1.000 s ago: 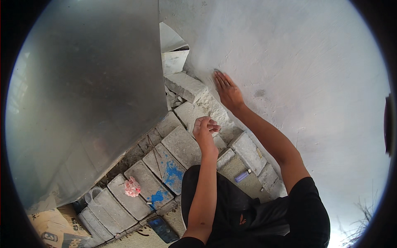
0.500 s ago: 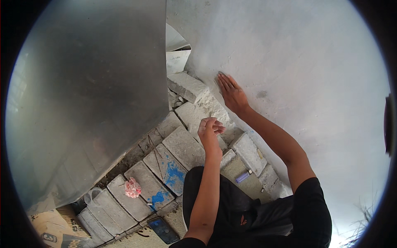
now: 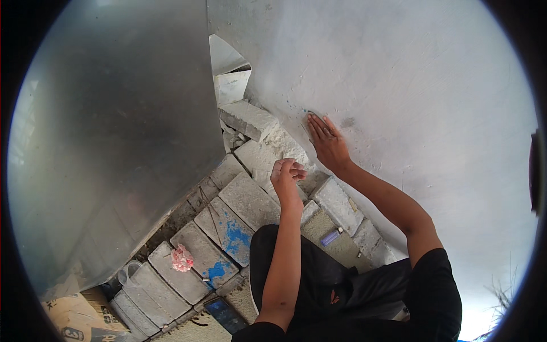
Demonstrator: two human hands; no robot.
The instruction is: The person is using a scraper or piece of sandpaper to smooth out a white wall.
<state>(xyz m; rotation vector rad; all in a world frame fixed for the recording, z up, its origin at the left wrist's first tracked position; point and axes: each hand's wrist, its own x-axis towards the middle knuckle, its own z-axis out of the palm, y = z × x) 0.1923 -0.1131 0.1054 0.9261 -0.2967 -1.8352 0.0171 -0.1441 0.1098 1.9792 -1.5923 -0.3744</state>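
My right hand [image 3: 329, 142] lies with its fingers stretched along the pale plastered wall [image 3: 433, 125]. Under its palm and fingers is a thin, dark-edged sheet that looks like sandpaper [image 3: 306, 126], mostly covered by the hand. My left hand [image 3: 288, 175] hangs in the air over the dusty blocks, fingers loosely curled and whitened with powder; nothing shows in it. Just beyond it, white dust [image 3: 282, 142] lies heaped along the foot of the wall. Small blue specks and a dark smudge [image 3: 347, 122] mark the wall near my right hand.
A large grey sheet panel [image 3: 119, 114] stands on the left. Grey paving blocks [image 3: 249, 196] carry blue powder [image 3: 235, 236], a crumpled pink-white wad [image 3: 182, 258] and a clear plastic cup [image 3: 130, 273]. A purple lighter [image 3: 331, 236] and a phone [image 3: 225, 314] lie near my legs.
My right hand has slid down the wall and slightly right with the sheet under it. My left hand stays curled in nearly the same place. The view has shifted a little.
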